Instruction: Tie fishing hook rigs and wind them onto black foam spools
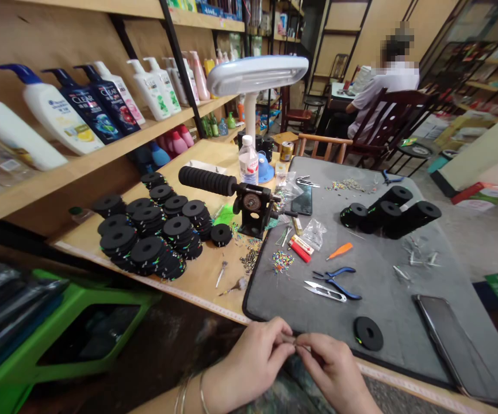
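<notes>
At the mat's near edge my left hand and my right hand meet, thumbs and forefingers pinched together. Whatever lies between the fingertips is too small to make out. Right of my right hand, a black foam ring spool with a bright green tip rests on the grey mat. Beyond my hands are thread snips, blue-handled pliers, an orange pointed tool and a red lighter. Small coloured beads are heaped at the mat's left.
A hand-cranked winder carries a row of black foam rings. Stacked foam spools fill the table's left side; more foam rolls stand right. A phone, bottle and lamp are around. A person sits behind.
</notes>
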The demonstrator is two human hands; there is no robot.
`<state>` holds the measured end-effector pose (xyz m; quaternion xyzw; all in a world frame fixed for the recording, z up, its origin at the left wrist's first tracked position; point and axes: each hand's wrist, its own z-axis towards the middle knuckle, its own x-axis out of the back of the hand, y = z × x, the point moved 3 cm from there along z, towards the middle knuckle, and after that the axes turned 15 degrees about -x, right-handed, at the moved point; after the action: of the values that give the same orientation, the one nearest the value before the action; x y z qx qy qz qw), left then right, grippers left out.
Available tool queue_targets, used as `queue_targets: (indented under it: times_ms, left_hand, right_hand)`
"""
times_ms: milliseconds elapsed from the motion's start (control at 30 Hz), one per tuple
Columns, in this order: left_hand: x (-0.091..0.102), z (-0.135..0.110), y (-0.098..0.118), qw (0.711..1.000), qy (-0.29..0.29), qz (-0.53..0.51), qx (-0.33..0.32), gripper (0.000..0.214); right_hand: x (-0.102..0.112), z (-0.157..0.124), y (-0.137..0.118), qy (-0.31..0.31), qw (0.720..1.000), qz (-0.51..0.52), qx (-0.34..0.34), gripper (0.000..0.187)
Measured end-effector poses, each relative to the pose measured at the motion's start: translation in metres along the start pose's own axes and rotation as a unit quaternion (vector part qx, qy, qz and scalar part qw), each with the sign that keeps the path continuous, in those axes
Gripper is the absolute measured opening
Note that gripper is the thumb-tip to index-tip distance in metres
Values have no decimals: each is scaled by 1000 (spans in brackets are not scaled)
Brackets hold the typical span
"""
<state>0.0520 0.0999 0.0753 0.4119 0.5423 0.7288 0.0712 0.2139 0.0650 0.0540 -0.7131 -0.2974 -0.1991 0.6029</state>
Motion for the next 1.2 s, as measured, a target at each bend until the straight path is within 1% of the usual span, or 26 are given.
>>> queue_targets:
  times_ms: [33,67,233,367,467,567,767,1200]
  left_hand:
    - [-3,1,-2,1000,-5,-11,0,11]
    - [-4,2,-5,1000,-6,-18,-1,14]
    - [-1,1,-12,999,28,-32,17,17]
    - [-1,0,-16,998,34,-40,29,18]
    - [-3,0,-18,998,35,-41,30,18]
    - [-3,0,-18,998,36,-49,25,17]
    - [-4,-1,-16,998,32,-56,20,17]
    - [-5,1,-17,997,25,-71,19,18]
  right_hand:
    - [0,-1,-1,-3,1000,3,-3,18]
    - [0,-1,-1,-3,1000,3,-8,17]
    - [4,-1,3,15,999,11,-29,8]
    - [6,0,4,29,999,-3,-19,13]
    - [7,0,3,27,999,-10,-15,13]
    - [6,0,1,24,999,-13,-17,12]
    - [2,3,0,39,999,-10,-20,14]
    - [-1,6,-1,33,999,0,-22,18]
